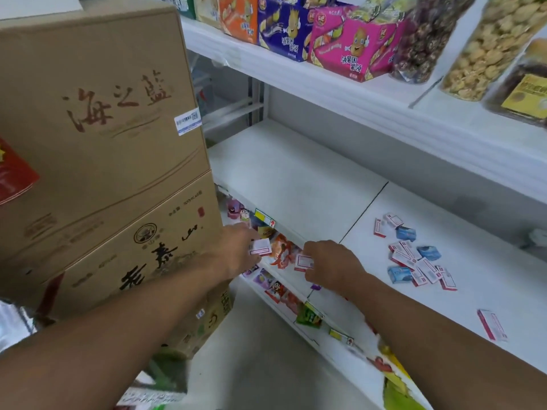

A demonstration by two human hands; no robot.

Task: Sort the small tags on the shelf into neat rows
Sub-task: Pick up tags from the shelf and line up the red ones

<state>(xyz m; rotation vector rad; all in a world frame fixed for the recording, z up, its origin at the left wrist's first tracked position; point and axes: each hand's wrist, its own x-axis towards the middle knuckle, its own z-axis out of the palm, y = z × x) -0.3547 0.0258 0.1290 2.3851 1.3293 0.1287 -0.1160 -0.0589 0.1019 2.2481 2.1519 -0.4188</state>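
My left hand (236, 250) pinches a small white tag with a red border (261, 247) just off the front edge of the white shelf (296, 184). My right hand (331, 261) pinches a second white and red tag (304, 261) beside it. A loose heap of several white-red tags and blue ones (414, 258) lies scattered on the shelf to the right. One more white-red tag (492, 324) lies alone near the front right.
Stacked cardboard boxes (97, 149) stand close on the left. The upper shelf (355, 93) holds colourful snack boxes (349, 42) and bags of biscuits. Snack packets (281, 250) hang on the lower shelf below the front edge. Grey floor (260, 365) lies underneath.
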